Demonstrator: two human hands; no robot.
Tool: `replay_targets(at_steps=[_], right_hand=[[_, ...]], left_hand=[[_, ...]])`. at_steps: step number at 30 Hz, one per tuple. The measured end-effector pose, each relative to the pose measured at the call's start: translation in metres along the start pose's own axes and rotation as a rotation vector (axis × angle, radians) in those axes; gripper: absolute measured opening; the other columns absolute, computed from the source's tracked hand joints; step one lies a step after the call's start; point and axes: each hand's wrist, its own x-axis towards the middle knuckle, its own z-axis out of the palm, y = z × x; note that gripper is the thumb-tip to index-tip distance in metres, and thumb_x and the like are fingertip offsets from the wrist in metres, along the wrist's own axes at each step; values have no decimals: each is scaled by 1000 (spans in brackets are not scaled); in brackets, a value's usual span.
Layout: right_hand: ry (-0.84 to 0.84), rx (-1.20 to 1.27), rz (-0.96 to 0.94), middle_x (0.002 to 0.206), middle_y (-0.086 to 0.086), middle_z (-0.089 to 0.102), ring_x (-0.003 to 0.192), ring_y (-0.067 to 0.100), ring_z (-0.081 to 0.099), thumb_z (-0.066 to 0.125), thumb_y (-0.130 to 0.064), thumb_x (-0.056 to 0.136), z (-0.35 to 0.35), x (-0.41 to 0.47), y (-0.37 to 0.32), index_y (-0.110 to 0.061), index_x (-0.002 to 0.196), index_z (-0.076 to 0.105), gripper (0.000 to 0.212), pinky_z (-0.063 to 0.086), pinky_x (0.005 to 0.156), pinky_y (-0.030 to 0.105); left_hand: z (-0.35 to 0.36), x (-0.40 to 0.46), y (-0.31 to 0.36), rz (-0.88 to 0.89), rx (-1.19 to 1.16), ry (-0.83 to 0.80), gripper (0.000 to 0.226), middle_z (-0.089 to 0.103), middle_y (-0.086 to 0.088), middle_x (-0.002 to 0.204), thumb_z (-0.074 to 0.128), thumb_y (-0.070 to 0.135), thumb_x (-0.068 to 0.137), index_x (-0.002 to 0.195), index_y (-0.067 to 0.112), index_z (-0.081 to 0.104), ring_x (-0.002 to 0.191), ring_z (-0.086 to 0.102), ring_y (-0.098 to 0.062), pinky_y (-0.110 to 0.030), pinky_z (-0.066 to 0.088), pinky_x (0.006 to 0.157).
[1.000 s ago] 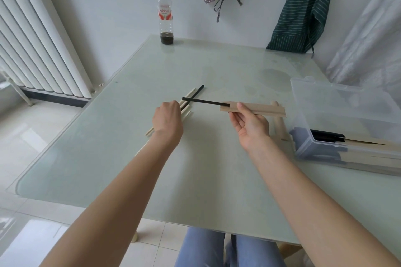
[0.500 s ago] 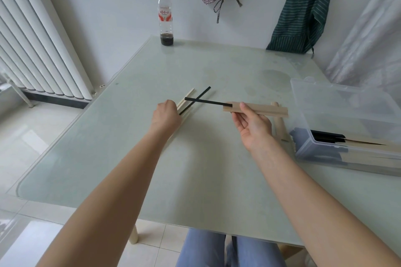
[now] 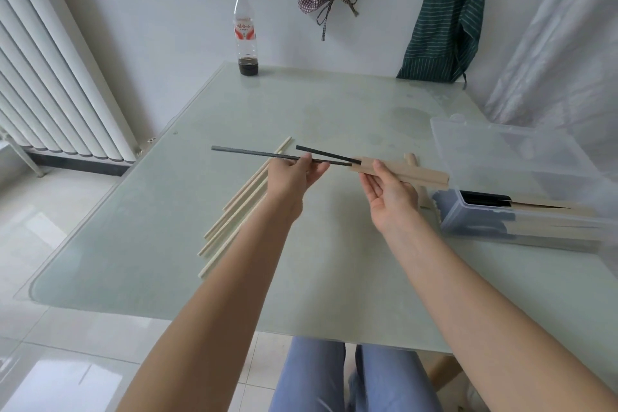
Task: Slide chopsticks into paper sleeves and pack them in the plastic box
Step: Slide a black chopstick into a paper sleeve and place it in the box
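Note:
My left hand [image 3: 294, 174] pinches a black chopstick [image 3: 247, 153] above the table, its tip at the mouth of a tan paper sleeve [image 3: 401, 170]. My right hand [image 3: 389, 192] holds that sleeve between thumb and fingers. A second black chopstick [image 3: 324, 154] sticks out of the sleeve's mouth. The clear plastic box [image 3: 521, 211] stands at the right with its lid up and holds several sleeved chopsticks. Several pale wooden chopsticks [image 3: 240, 201] lie on the glass table under my left forearm.
A plastic bottle [image 3: 245, 33] with dark liquid stands at the table's far edge. A wooden piece [image 3: 410, 157] shows behind the sleeve. A white radiator [image 3: 50, 77] is on the left, and aprons [image 3: 444, 17] hang on the far wall.
My left hand has lifted a black chopstick off the pile and swung it level, bringing its tip to the mouth of the sleeve. The right hand has kept the sleeve nearly still.

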Motion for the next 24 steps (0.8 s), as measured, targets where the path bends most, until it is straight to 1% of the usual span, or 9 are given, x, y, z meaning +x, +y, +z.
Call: replay_targets(at_steps=[4,6,8,11,15,18,20,22,24], right_hand=[[-29,-50,20,84,9,62,78,19,61,55,2,90,-6,-7,-6,-24,73,51,31,50,85,30],[-52,-73,30,86,9,62,80,19,61,56,0,91,-8,-9,-8,-25,74,51,30,50,85,30],[-78,-80,31,87,10,63,81,20,61,56,-1,91,-9,-12,-11,-25,74,49,30,50,85,31],[-115,-89,34,87,11,63,80,20,62,56,0,91,-10,-11,-10,-22,76,51,27,52,84,30],[-168,-157,52,93,10,67,79,18,67,60,-3,89,-12,-3,-5,-7,88,60,4,58,69,22],[-152,-138,10,88,8,66,74,17,67,62,-1,87,-14,2,-10,-7,84,61,7,58,64,22],[-151,-124,-11,85,8,67,68,14,69,62,0,86,-15,5,-13,-7,83,60,8,57,61,22],[-161,-123,-9,86,8,66,68,14,69,62,-1,86,-15,5,-12,-7,83,60,7,57,61,22],[-177,-135,6,88,8,66,74,16,67,62,-2,87,-13,2,-9,-7,84,60,6,58,65,22]], left_hand=[[5,-10,-6,36,-91,18,24,64,-7,70,48,2,96,75,-2,57,55,68,-6,-11,54,66],[9,-15,-9,53,-112,23,19,62,-7,75,49,1,95,78,-2,56,55,68,-6,-11,54,65],[12,-19,-11,71,-137,32,12,62,-8,77,52,1,94,83,-1,56,54,68,-5,-14,55,70],[18,-25,-13,69,-145,27,9,60,-6,71,59,0,90,82,1,56,51,65,-4,-13,55,64],[25,-32,-18,33,-96,-28,9,58,4,49,65,7,87,84,1,59,52,64,-4,-12,53,60],[20,-29,-11,36,-200,41,12,62,-3,65,63,13,90,92,3,58,54,65,-6,-14,52,59],[16,-28,-6,58,-233,96,15,62,-5,70,58,16,93,86,3,58,55,65,-7,-13,52,56],[16,-32,-6,44,-192,91,20,64,-6,75,55,18,95,82,4,60,61,66,-11,-13,51,55],[20,-36,-8,2,-94,28,21,66,-3,82,53,23,96,83,9,62,71,67,-12,-14,48,56]])
